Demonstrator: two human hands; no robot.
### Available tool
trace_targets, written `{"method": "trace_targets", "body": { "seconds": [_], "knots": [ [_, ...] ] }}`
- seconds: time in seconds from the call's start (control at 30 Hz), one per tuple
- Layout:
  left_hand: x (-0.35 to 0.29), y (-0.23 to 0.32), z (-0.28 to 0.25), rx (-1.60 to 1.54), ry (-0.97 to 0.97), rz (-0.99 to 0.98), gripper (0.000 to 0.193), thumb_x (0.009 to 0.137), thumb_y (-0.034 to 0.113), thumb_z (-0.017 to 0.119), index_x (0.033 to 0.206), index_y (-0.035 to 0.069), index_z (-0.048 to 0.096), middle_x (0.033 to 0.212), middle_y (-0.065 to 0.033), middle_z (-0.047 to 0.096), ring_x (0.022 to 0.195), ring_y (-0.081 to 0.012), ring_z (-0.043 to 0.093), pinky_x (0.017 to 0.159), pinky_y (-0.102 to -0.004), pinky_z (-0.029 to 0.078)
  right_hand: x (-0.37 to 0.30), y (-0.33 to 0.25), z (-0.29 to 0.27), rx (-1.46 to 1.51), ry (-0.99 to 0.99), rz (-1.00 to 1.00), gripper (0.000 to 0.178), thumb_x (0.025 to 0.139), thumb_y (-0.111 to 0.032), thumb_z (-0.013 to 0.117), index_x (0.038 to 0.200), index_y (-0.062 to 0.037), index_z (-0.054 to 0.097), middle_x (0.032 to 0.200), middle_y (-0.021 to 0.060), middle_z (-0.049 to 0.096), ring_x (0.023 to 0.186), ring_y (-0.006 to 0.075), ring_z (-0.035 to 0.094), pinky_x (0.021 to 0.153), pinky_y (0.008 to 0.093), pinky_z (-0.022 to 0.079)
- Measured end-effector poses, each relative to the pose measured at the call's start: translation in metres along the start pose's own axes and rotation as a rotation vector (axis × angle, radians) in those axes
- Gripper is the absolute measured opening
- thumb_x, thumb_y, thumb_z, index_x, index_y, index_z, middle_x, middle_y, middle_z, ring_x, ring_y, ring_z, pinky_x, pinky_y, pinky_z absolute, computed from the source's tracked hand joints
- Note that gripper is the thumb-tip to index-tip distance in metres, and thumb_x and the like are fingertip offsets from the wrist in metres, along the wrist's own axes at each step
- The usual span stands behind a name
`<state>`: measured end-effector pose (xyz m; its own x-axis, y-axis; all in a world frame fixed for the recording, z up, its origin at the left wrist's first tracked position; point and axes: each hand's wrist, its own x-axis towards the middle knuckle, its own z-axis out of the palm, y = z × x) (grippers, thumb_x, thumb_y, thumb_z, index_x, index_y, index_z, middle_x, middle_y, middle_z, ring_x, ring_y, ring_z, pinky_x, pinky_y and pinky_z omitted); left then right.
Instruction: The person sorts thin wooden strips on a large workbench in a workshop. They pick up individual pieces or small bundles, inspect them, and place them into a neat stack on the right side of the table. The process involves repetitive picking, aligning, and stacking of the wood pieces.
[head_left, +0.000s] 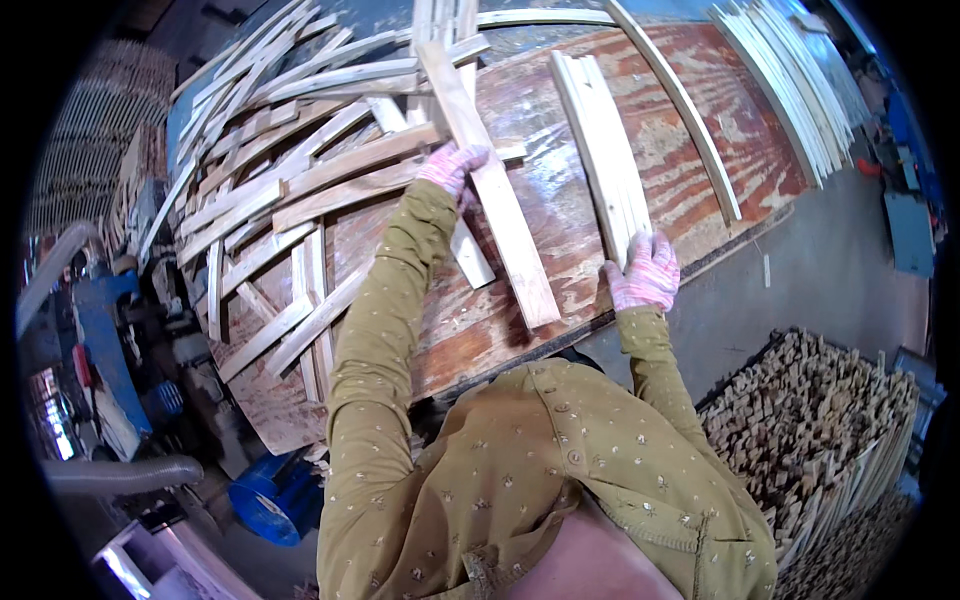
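Note:
My left hand [452,168], in a pink and white glove, is closed on the edge of a flat pale wooden board [497,205]. That board slants across the table with its near end toward me. To the right, my right hand [645,274], gloved alike, grips the near end of a small bundle of wooden strips [603,150] lying side by side. Left of my left hand spreads a loose, crisscrossed heap of wooden strips [350,165]. One short strip [470,255] pokes out under the held board.
The worn plywood tabletop [745,130] carries a lone long strip [690,110] and a neat row of strips [770,85] at its right end. A dense stack of sticks [810,430] stands on the floor at lower right. Blue machinery [105,350] with a hose [125,475] is at left.

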<state>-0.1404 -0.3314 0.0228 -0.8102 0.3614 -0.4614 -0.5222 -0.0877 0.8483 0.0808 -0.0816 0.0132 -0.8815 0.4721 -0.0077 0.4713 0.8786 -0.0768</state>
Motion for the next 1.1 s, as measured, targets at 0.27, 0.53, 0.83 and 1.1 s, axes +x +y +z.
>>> {"method": "trace_targets", "body": {
  "seconds": [0.27, 0.53, 0.83, 1.1],
  "knots": [
    [0.065, -0.078, 0.088, 0.883, 0.097, -0.046, 0.054, 0.084, 0.043, 0.060, 0.110, -0.004, 0.061, 0.085, -0.0196, 0.068, 0.077, -0.0329, 0.066, 0.070, -0.0419, 0.051, 0.033, 0.024, -0.013, 0.221, -0.290, 0.159, 0.108, 0.069, -0.051, 0.076, 0.149, -0.0051, 0.019, 0.142, 0.0273, 0.038, 0.130, 0.0385, 0.041, 0.106, 0.0479, 0.034],
    [0.040, -0.088, 0.115, 0.997, -0.261, 0.431, 0.039, 0.079, 0.030, 0.067, 0.113, 0.012, 0.062, 0.098, -0.0160, 0.063, 0.097, -0.0350, 0.061, 0.085, -0.0404, 0.050, 0.034, 0.026, 0.006, 0.106, -0.179, -0.077, 0.108, 0.066, -0.048, 0.078, 0.148, -0.0047, 0.022, 0.146, 0.0313, 0.029, 0.134, 0.0427, 0.034, 0.108, 0.0480, 0.033],
    [-0.013, 0.066, -0.150, 1.735, 0.491, -0.131, 0.102, 0.067, 0.042, 0.079, 0.148, 0.010, 0.025, 0.147, -0.0165, 0.038, 0.139, -0.0346, 0.031, 0.112, -0.0562, 0.023, 0.020, 0.017, 0.003, 0.127, 0.113, -0.289, 0.092, 0.073, -0.037, 0.078, 0.145, -0.0034, 0.031, 0.144, 0.0265, 0.036, 0.134, 0.0408, 0.035, 0.109, 0.0474, 0.031],
    [-0.058, 0.038, -0.131, 2.051, 0.251, 0.184, 0.027, 0.079, 0.035, 0.070, 0.100, 0.019, 0.064, 0.101, -0.0022, 0.065, 0.101, -0.0225, 0.061, 0.082, -0.0395, 0.049, 0.041, -0.098, -0.063, 0.422, 0.006, -0.663, 0.071, 0.082, -0.029, 0.071, 0.140, 0.0006, 0.040, 0.134, 0.0260, 0.050, 0.123, 0.0413, 0.048, 0.106, 0.0462, 0.036]
  ]
}}
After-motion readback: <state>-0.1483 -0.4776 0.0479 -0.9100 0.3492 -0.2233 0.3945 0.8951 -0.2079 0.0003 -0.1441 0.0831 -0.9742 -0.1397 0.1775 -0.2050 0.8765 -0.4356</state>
